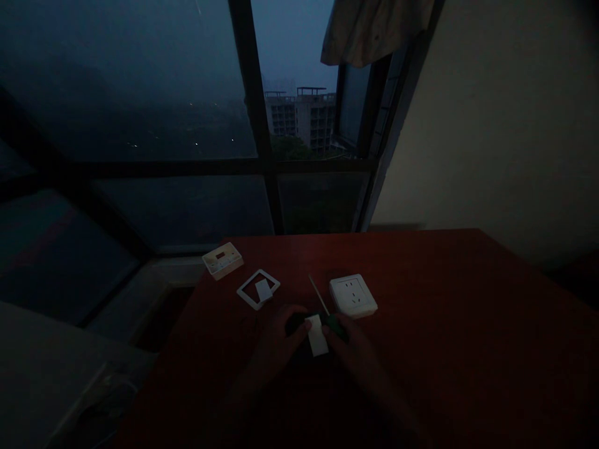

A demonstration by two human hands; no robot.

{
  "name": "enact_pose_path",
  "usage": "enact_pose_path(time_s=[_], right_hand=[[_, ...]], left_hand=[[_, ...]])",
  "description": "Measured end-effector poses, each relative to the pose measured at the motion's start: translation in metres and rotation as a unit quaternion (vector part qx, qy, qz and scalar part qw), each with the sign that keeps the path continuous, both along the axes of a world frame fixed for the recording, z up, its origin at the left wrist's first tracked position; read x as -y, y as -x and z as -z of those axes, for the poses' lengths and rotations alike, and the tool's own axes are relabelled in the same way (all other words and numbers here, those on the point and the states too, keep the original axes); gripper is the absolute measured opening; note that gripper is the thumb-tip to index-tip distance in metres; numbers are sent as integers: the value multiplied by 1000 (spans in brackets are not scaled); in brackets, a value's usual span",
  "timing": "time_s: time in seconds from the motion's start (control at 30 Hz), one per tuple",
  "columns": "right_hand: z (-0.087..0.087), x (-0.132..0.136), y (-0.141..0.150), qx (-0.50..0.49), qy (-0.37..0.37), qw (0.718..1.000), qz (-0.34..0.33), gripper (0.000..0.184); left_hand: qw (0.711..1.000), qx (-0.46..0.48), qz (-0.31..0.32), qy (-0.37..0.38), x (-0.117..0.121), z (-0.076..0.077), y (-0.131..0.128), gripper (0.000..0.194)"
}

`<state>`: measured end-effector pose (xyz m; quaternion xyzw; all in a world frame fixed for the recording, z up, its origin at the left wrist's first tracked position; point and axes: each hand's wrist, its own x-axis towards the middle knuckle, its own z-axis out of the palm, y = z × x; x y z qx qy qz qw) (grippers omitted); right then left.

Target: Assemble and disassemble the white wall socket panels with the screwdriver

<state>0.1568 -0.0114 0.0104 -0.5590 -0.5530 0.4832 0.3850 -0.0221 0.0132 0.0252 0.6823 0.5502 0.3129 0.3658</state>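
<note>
My left hand is closed on the edge of a dark switch panel with a white rocker plate in its middle, the thumb resting at the plate's upper left. In my right hand is a screwdriver with a green handle; its thin shaft points away, up and left. The right thumb touches the plate's right side. Just beyond that hand lies a white wall socket. A white square frame lies beyond my left hand, with a loose white plate across its inner edge.
A white open back box stands at the table's far left corner. The reddish-brown table reaches toward a dark-framed window, with a pale wall on the right. The room is very dim.
</note>
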Motion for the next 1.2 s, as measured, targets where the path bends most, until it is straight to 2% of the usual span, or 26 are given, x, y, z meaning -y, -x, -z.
enact_pose_path(time_s=[0.17,0.5,0.73,0.97,1.2], right_hand=[[2,-2,-1,9,2,1000,0,34],[6,-2,0,26,-14,999,17,36],[8,-6,3,94,-8,995,20,34],[7,-5,2,94,-13,995,21,30],[10,-6,3,121,4,992,19,33]], left_hand=[[1000,5,4,-3,0,-1,0,20],[1000,-11,-1,-26,-1,5,0,20],[999,-15,-6,-35,1,5,-1,20],[998,-12,68,-11,-1,0,6,35],[998,-10,59,-10,0,2,7,36]])
